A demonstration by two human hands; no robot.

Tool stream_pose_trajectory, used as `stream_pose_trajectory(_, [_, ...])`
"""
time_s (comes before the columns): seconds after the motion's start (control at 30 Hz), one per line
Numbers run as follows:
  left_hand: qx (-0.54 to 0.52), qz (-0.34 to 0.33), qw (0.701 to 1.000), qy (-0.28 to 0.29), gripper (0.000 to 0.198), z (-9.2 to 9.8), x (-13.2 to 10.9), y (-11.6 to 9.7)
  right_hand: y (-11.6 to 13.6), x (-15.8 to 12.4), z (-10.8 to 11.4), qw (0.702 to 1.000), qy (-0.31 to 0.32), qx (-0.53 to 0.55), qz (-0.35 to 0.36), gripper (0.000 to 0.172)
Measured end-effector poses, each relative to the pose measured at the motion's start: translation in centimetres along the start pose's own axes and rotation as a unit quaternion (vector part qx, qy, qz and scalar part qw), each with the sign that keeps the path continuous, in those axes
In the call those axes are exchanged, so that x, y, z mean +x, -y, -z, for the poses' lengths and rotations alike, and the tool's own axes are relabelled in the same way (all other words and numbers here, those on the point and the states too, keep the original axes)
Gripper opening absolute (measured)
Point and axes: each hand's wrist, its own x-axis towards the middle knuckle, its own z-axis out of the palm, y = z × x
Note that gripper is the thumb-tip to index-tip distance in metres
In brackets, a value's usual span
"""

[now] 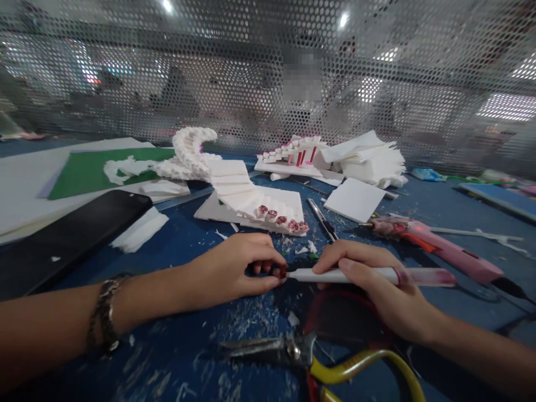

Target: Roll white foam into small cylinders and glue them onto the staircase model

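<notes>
My right hand [377, 285] grips a white marker pen [347, 274] with a pinkish see-through rear end, its tip pointing left. That tip touches a small dark-red piece [283, 274] pinched between the thumb and fingers of my left hand [238, 265]; most of the piece is hidden. Just beyond my hands stands a white stepped foam model [238, 190] on a white base, with several dark-red round pieces [281, 220] along its lower front edge. Below my hands lie scissors [293, 352] with yellow handles, and a utility knife [321, 219] rests past my right fingers.
A pink glue gun [448, 245] lies at right, its cord trailing off. At left are a black phone-like slab [75, 234] and a green sheet [100, 167]. Behind are a second white model [293, 153], stacked white sheets [368, 159] and a perforated metal screen [251, 72]. Scraps litter the blue table.
</notes>
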Motion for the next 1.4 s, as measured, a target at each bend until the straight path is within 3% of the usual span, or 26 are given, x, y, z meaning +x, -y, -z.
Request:
stream_pose_trajectory(0.17, [-0.010,0.001,1.000,0.001,0.018,0.04,0.06,-0.06,-0.07,-0.09,0.03,1.000,-0.020,0.017,0.003,0.025])
stream_pose_trajectory(1.4, [-0.014,0.032,0.999,-0.012,0.003,0.09,-0.04,-0.28,-0.18,-0.16,-0.08,0.998,-0.007,-0.008,0.068,0.024])
